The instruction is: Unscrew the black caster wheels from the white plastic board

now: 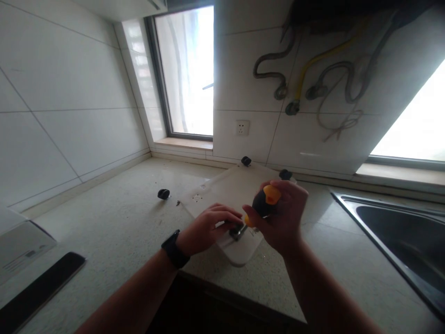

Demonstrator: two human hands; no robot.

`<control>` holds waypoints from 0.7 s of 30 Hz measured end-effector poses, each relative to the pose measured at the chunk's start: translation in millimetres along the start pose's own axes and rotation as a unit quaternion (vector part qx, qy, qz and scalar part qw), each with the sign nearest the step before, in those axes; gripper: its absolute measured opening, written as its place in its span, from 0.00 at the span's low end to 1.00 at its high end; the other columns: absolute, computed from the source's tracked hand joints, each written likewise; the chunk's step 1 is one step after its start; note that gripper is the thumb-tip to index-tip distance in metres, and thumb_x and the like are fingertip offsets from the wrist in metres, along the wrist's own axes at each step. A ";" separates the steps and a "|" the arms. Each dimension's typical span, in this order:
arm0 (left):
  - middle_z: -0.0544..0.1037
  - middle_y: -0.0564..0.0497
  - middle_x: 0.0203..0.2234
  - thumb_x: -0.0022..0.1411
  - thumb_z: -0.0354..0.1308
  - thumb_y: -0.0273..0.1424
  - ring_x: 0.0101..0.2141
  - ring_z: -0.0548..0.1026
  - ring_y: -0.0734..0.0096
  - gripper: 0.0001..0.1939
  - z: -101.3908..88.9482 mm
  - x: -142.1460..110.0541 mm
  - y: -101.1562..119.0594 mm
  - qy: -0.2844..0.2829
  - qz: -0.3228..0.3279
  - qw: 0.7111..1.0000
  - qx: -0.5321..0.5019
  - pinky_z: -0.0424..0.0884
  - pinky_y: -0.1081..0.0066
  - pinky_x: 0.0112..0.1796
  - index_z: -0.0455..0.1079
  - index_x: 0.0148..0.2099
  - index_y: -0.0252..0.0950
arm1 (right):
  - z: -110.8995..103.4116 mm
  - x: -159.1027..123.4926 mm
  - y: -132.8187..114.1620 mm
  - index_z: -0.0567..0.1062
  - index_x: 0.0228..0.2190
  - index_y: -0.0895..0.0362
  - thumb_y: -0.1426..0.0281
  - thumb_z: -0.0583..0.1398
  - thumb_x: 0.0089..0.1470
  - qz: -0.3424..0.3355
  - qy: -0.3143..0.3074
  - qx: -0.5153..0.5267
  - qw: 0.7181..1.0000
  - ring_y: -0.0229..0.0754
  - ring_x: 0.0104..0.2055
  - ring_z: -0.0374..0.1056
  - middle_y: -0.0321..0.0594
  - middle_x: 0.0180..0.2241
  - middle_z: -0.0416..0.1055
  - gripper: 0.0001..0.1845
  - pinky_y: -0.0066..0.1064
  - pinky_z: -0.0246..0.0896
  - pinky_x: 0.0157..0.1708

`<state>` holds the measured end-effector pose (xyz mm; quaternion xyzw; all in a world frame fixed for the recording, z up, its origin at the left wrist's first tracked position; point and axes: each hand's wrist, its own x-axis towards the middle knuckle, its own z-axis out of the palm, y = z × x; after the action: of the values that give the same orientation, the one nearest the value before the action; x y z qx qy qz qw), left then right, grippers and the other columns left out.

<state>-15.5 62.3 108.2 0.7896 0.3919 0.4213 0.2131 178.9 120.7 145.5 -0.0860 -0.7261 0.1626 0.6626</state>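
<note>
A white board (229, 190) lies flat on the stone counter near its front edge. My right hand (283, 218) is wrapped round a screwdriver (264, 204) with a black and orange handle, its tip pointing down at a small dark caster (237, 230) on the board's near corner. My left hand (208, 227), a dark watch on its wrist, is closed over that caster, pressing it to the board. Two more black casters (246, 161) (285, 174) sit at the board's far edge.
A loose black caster (163, 194) and small screws (178, 202) lie on the counter left of the board. A steel sink (399, 232) is at the right. A dark flat slab (38, 290) and a white box (21, 246) lie at the left. A wall socket (242, 127) is behind.
</note>
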 end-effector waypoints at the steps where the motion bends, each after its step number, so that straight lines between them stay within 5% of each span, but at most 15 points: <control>1: 0.82 0.49 0.51 0.68 0.61 0.21 0.54 0.75 0.62 0.16 0.1 -0.8 -1.5 0.007 -0.001 1.000 0.002 0.69 0.56 0.59 0.80 0.52 0.44 | -0.4 -2.3 -2.7 0.64 0.56 0.45 0.76 0.71 0.48 0.014 0.010 -0.008 1.000 0.35 0.34 0.68 0.36 0.44 0.66 0.38 0.25 0.69 0.28; 5: 0.82 0.48 0.52 0.68 0.59 0.21 0.54 0.76 0.62 0.16 3.3 -3.9 -3.7 0.044 -0.021 0.999 0.008 0.70 0.55 0.58 0.80 0.51 0.45 | -2.5 -8.6 -12.3 0.63 0.55 0.45 0.75 0.71 0.49 0.051 0.017 -0.049 0.997 0.34 0.34 0.68 0.35 0.44 0.65 0.37 0.25 0.68 0.28; 9: 0.82 0.47 0.48 0.67 0.59 0.21 0.52 0.76 0.62 0.15 5.5 -5.2 5.4 0.049 -0.005 0.998 -0.026 0.71 0.56 0.57 0.79 0.51 0.43 | -4.7 -4.3 -22.8 0.62 0.55 0.45 0.69 0.71 0.53 0.087 -0.052 -0.086 0.991 0.35 0.33 0.67 0.34 0.42 0.64 0.33 0.31 0.69 0.32; 14: 0.81 0.44 0.48 0.69 0.59 0.25 0.48 0.78 0.63 0.12 9.8 -5.9 13.9 0.043 -0.019 0.994 -0.098 0.74 0.59 0.53 0.79 0.50 0.39 | -2.6 11.4 -37.7 0.68 0.43 0.50 0.62 0.70 0.56 0.130 -0.126 -0.140 0.974 0.35 0.33 0.69 0.34 0.39 0.69 0.19 0.33 0.68 0.33; 21: 0.84 0.45 0.44 0.69 0.61 0.28 0.46 0.80 0.62 0.09 27.8 -3.4 14.8 0.098 -0.078 0.985 -0.122 0.75 0.61 0.50 0.81 0.47 0.38 | 0.2 27.9 -41.0 0.72 0.40 0.54 0.59 0.73 0.48 0.248 -0.116 -0.062 0.960 0.41 0.34 0.75 0.37 0.34 0.76 0.23 0.36 0.72 0.36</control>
<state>13.0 50.5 100.9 0.6796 0.4170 0.5236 0.3001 179.5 92.0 185.9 -0.2853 -0.7623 0.2854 0.5060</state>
